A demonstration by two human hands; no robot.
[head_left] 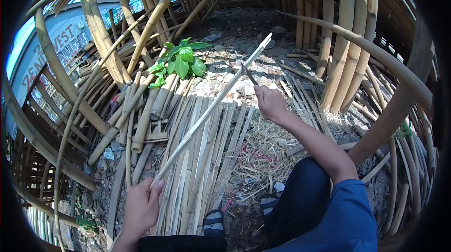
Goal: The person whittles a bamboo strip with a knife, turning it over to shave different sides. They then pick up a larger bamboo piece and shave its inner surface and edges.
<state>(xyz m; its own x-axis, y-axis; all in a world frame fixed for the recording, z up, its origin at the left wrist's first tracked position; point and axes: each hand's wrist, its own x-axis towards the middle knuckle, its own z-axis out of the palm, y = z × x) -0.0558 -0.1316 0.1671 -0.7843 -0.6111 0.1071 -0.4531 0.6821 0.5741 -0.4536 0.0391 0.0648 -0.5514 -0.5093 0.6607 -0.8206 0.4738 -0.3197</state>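
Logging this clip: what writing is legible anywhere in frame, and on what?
"VEST": white letters on the blue wall, upper left, behind bamboo poles.
"ZEN": same line's start, further letters hidden by a pole.
Line beneath: broken up by poles, unreadable.
Bamboo strip in the left hand, knife in the right hand: no writing.

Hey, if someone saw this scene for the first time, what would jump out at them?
First the long pale bamboo strip slanting across the middle, gripped at its near end by the left hand, while the right hand holds a dark blade up to it further along. Next the bright green plant just behind, ringed by bamboo poles lying and leaning all around.
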